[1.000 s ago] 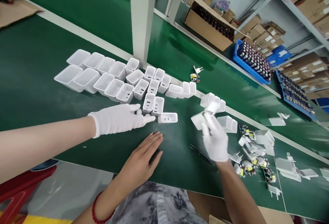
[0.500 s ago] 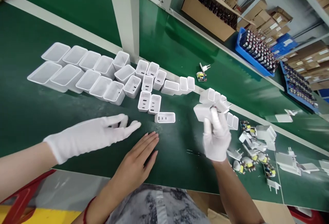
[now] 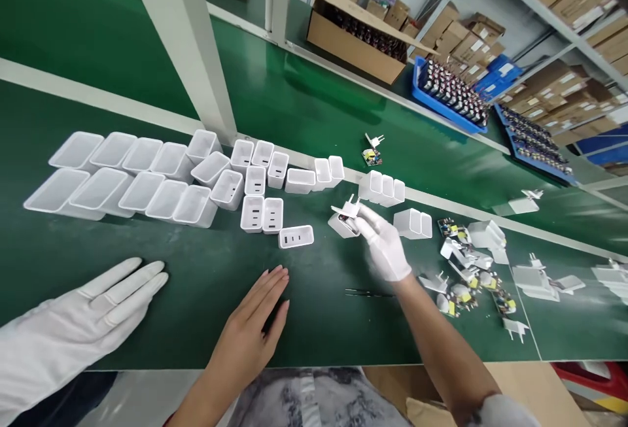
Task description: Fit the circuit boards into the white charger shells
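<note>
My left hand (image 3: 258,312), bare, lies flat on the green table with its fingers stretched out, holding nothing. In a white glove, my right hand (image 3: 385,240) grips a white charger (image 3: 346,223) by its right side. A cap with two plug pins shows tilted at its top, with a dark gap below. To the left stand several open white cases (image 3: 255,214), some with slots in the bottom. One slotted case (image 3: 296,237) lies apart, nearest my left hand. White cases (image 3: 383,187) stand beyond my right hand.
Another person's gloved hand (image 3: 98,322) rests at the left. Thin tweezers (image 3: 367,293) lie below my right hand. Circuit boards and plug caps (image 3: 466,270) are piled at the right. A post (image 3: 181,41) rises behind the cases; blue trays (image 3: 446,97) stand farther back.
My right hand has shifted left, and the charger with its plug pins now shows in it. The other person's gloved hand has moved left and flattened. The camera view has shifted; my left hand stays flat.
</note>
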Action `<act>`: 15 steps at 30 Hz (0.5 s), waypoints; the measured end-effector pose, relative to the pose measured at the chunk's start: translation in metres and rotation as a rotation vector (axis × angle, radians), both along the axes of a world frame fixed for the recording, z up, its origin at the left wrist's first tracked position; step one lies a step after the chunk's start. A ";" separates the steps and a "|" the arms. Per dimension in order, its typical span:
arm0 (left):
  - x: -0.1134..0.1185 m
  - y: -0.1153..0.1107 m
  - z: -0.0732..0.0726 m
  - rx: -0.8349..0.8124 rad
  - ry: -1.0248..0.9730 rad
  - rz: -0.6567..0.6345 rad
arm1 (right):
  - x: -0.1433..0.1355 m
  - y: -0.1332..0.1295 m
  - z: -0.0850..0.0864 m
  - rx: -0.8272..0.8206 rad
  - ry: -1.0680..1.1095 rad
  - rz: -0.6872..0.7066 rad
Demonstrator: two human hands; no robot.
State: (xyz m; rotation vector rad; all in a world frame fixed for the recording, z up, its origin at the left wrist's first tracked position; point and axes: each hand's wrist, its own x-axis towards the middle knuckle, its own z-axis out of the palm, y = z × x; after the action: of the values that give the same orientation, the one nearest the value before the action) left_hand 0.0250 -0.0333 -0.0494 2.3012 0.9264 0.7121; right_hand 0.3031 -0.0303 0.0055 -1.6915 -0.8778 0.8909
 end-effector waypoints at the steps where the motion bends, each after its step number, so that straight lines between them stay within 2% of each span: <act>1: 0.000 0.000 -0.001 0.000 0.004 0.000 | 0.000 0.006 -0.003 -0.022 0.071 0.035; 4: -0.002 -0.001 -0.002 -0.010 0.020 0.000 | 0.002 0.018 -0.012 -0.036 0.126 0.066; 9: -0.002 -0.001 -0.002 -0.054 0.018 0.004 | 0.002 0.020 -0.019 -0.069 0.153 0.023; 15: -0.002 0.002 -0.002 -0.063 -0.017 0.021 | 0.001 0.020 -0.016 -0.061 0.154 0.038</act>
State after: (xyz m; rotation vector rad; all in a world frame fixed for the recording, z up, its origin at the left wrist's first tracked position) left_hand 0.0230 -0.0317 -0.0517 2.2299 0.9536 0.7000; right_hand 0.3045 -0.0099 -0.0104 -1.6390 -0.7879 1.0680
